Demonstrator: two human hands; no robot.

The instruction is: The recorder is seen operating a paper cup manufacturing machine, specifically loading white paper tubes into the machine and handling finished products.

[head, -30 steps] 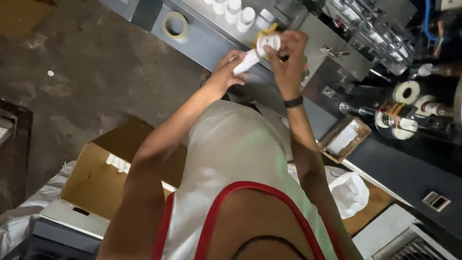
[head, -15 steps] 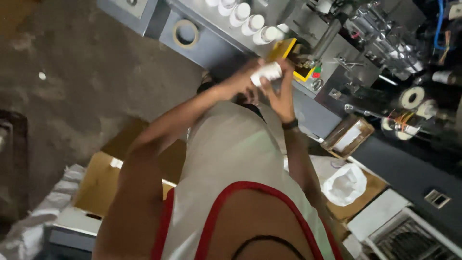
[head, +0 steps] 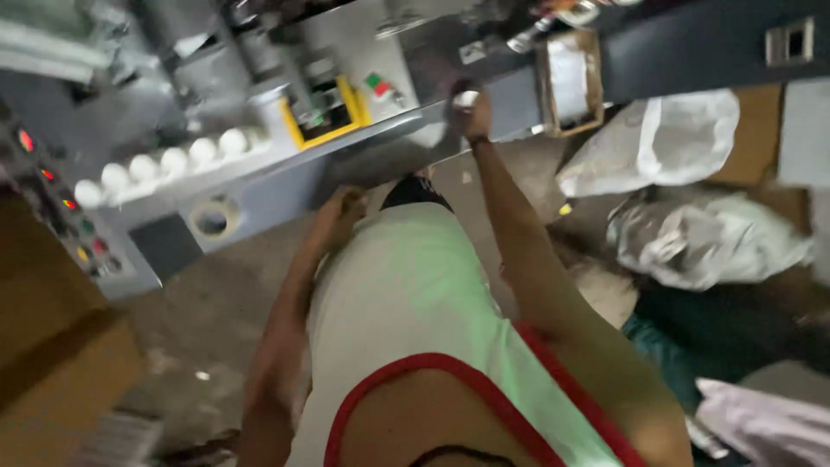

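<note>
Grey metal makes up the machine bench (head: 285, 173) that runs across the upper part of the blurred head view. The right hand (head: 471, 108) is stretched out to the bench's edge, with a dark band worn at the wrist. A small white object (head: 465, 99) is seen at the top of that hand and appears to be pinched in the closed fingers; what kind of object it is cannot be told through the blur. It is held just below the bench's front edge, to the right of a yellow-framed opening (head: 333, 112) in the machine.

The left hand (head: 341, 212) is lowered beside the front of a pale sleeveless top with red trim (head: 415, 303). Its fingers seem loosely curled, and nothing can be made out in them; whether they are closed or slack cannot be told. It hangs over the concrete floor (head: 216, 294), below the bench and near a roll of tape (head: 213, 216) that lies on the bench's lower ledge.

A row of white round caps (head: 164, 160) is lined up along the bench to the left of the yellow frame. Red and green buttons (head: 376, 85) are set just right of that frame. A small wooden tray (head: 571, 78) is placed further right, and crumpled plastic bags (head: 683, 190) are heaped below it. A brown cardboard box (head: 60, 363) is seen at the lower left.
</note>
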